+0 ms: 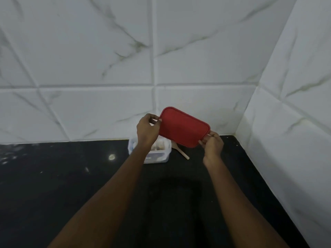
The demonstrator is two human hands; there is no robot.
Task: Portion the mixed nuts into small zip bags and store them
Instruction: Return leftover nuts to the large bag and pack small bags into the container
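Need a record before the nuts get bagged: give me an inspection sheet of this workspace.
Surface: black countertop, glossy, pale specks at left.
Job's things: red lid held tilted in the air; clear container on the counter, open, contents unclear; zip bags not seen.
Clutter: wooden handle on the counter right of the container.
Hands: left hand pinches the lid's left edge; right hand pinches its lower right corner.
Cables: nothing seen.
Surroundings: white marble-look tiled walls meeting in a corner at right.
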